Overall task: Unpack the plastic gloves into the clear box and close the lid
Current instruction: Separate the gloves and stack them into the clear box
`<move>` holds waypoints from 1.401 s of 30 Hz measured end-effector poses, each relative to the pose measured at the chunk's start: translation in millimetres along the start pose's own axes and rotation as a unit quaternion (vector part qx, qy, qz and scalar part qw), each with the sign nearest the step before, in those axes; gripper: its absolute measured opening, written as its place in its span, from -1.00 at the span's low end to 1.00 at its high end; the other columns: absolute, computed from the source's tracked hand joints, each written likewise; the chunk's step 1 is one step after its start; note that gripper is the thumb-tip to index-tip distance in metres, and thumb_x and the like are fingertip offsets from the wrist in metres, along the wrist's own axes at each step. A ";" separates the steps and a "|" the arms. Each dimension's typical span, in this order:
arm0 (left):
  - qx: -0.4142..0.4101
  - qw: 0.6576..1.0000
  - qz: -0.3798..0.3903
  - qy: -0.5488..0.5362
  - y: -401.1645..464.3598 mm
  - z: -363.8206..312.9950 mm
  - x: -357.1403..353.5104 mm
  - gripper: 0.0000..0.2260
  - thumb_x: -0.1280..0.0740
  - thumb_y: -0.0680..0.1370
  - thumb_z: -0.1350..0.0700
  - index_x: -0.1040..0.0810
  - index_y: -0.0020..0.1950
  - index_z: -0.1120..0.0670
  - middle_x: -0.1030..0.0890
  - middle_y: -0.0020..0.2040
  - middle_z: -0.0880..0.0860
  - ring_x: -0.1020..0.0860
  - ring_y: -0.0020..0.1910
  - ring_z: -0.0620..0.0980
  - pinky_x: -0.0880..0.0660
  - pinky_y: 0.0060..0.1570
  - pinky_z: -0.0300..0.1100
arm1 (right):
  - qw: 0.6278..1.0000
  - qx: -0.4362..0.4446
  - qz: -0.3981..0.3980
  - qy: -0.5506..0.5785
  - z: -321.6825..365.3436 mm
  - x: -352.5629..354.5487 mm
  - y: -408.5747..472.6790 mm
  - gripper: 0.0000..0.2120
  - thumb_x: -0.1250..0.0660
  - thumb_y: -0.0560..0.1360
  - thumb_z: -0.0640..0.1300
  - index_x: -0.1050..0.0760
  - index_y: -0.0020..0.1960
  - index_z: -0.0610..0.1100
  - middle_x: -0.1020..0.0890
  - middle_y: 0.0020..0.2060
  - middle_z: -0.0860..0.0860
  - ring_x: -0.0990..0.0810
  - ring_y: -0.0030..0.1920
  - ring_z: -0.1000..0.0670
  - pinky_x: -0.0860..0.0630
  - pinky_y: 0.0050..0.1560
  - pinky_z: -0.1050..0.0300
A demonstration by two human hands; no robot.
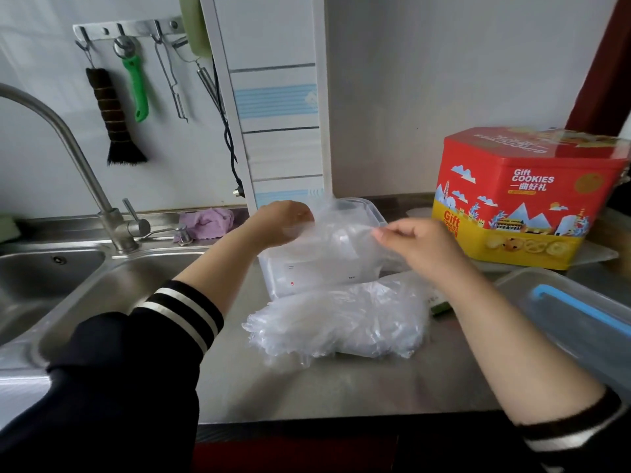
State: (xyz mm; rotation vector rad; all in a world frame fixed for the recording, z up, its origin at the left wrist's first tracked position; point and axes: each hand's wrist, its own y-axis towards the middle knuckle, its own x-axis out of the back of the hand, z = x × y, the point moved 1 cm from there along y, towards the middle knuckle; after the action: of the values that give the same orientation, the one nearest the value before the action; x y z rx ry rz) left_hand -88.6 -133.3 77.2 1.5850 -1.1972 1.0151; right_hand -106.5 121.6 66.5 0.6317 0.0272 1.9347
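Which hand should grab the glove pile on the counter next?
Probably the right hand: the glove pile lies below its forearm, while the left hand sits farther back over the clear box. Both now hold clear plastic.

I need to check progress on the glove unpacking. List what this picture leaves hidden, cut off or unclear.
- Head view, clear box: its inside is veiled by the thin plastic held over it, so the contents cannot be told.
- Left hand: fingertips hidden behind that plastic.
- Right hand: pinches the plastic; motion blur smears the fingers.
- Blue-edged container: cut off by the right edge.
- Pile of plastic gloves: count unreadable.
- Box label: too small.
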 end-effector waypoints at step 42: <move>-0.195 0.960 -0.146 -0.137 -88.0 -52.1 -31.9 -0.87 -0.41 0.52 0.03 -0.62 0.02 0.03 -0.65 -0.08 -0.06 -0.52 -0.18 -0.21 -0.47 -0.08 -0.25 | 0.901 0.087 0.288 -0.312 -12.8 -79.2 133.5 -0.92 -0.40 0.48 -0.12 -0.60 -0.18 -0.01 -0.63 -0.22 0.09 -0.52 -0.23 0.14 -0.42 -0.18 0.33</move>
State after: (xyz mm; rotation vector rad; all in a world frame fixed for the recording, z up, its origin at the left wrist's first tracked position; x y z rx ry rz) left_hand -14.3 -62.4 46.9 1.5527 -1.2107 0.3477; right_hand -200.3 -2.7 62.1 1.4922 -0.4404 2.2025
